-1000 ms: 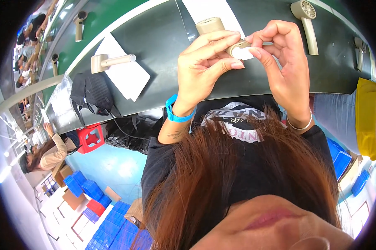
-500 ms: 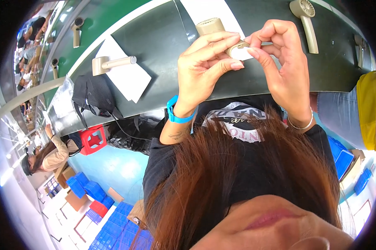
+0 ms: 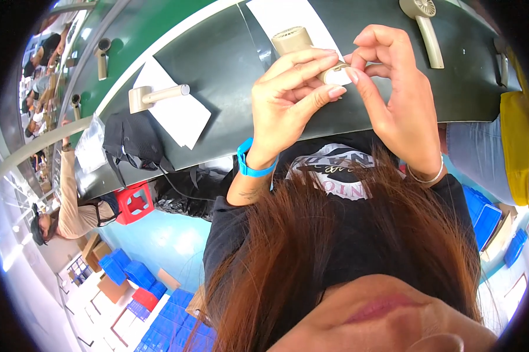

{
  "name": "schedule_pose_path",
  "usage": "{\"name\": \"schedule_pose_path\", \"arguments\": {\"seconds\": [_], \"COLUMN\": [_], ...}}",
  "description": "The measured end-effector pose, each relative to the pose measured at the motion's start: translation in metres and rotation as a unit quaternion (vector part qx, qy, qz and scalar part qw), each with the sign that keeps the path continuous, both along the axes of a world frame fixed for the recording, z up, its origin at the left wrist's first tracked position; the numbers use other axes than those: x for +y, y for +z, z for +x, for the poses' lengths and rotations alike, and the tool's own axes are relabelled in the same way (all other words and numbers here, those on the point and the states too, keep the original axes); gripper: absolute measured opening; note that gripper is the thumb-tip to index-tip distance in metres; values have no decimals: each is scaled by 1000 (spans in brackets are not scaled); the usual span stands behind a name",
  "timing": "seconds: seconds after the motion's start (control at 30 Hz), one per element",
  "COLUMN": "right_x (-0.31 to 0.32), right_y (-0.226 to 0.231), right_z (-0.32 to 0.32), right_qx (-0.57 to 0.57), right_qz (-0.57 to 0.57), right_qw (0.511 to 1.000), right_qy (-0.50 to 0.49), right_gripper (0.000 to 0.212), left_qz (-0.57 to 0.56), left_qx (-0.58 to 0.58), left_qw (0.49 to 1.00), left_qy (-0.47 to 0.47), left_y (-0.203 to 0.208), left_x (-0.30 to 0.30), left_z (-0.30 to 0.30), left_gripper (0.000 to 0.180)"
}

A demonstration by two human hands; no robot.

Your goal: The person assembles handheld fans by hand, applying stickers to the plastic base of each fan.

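Note:
A beige handheld fan is held above the dark table, its round grilled head (image 3: 291, 41) pointing away from me. My left hand (image 3: 288, 97), with a blue band on the wrist, is closed around the fan's handle. The white end of the handle (image 3: 337, 76) faces me. My right hand (image 3: 402, 97) has its thumb and bent index finger at that end, touching its rim. Its other fingers are curled. Whether a small part sits between the right fingertips is hidden.
A second beige fan (image 3: 159, 95) lies on a white sheet (image 3: 179, 120) at the left, near a black bag (image 3: 136, 141). Another fan (image 3: 427, 32) lies at the far right. Beyond the table runs a green belt (image 3: 141, 26) carrying more fans. Other people sit on both sides.
My right thumb and index finger have shifted slightly at the handle's end. My left hand keeps its grip. The person at the left has stretched an arm up toward the belt.

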State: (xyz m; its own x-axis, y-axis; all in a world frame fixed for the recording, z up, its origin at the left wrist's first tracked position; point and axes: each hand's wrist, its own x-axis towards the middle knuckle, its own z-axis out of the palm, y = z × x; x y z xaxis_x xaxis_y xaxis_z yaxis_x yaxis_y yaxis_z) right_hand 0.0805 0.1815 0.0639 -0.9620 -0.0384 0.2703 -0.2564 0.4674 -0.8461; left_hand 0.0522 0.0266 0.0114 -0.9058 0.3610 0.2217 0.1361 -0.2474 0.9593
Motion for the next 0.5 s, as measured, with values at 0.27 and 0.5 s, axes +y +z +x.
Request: {"name": "schedule_pose_path", "arguments": {"seconds": [0.27,0.5], "right_x": [6,25], "right_y": [5,-3], "right_z": [2,-25], "right_qx": [19,125], "right_qz": [82,273], "right_qw": [996,954], "right_qy": [-26,-16], "right_gripper": [39,36], "left_qz": [-10,-20], "left_qx": [7,-33], "left_qw": [1000,996], "left_qy": [-1,81], "left_y": [0,5], "left_x": [8,-10], "left_z": [1,-2], "left_gripper": [31,22]}}
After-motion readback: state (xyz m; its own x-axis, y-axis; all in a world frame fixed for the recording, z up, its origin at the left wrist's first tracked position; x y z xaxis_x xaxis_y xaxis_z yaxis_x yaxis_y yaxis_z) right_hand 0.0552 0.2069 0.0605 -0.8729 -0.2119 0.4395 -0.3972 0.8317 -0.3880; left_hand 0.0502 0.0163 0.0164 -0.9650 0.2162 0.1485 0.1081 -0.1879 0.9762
